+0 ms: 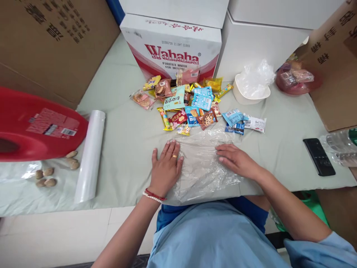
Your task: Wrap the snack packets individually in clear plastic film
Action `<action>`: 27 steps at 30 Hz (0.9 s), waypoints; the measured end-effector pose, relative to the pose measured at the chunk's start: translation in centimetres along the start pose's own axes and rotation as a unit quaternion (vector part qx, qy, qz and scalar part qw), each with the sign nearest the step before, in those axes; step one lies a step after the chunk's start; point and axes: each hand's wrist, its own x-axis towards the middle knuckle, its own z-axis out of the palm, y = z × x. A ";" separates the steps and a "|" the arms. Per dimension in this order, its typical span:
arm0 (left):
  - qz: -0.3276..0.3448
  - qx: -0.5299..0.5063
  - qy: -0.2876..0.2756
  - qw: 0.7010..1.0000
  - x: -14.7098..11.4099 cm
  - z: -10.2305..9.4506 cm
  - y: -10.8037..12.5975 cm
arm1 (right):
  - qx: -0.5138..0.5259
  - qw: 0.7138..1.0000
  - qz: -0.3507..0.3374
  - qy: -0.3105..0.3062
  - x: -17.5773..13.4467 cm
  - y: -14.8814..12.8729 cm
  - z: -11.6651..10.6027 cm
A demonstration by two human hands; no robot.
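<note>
Rests left hand (pixel 167 165) open flat and right hand (pixel 237 160) loosely open, without a visible grip, on opposite sides of clear plastic film (pixel 199 163) at the table's (pixel 131 149) near edge.

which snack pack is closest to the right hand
The dark blue pack, just beyond the right hand; the light blue pack, white pack and main pile lie farther off.
</note>
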 end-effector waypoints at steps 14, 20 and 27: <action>0.056 0.103 -0.010 0.993 -0.9 0.4 -0.4 | -0.212 0.977 0.007 -0.011 18.1 5.6 -6.9; 0.056 0.101 -0.011 0.993 -0.8 0.4 -0.3 | -0.131 0.976 0.041 0.169 11.6 1.8 -9.9; 0.059 0.096 -0.008 0.994 -0.7 0.3 -0.2 | -0.167 0.982 -0.083 0.007 5.6 -5.5 -0.4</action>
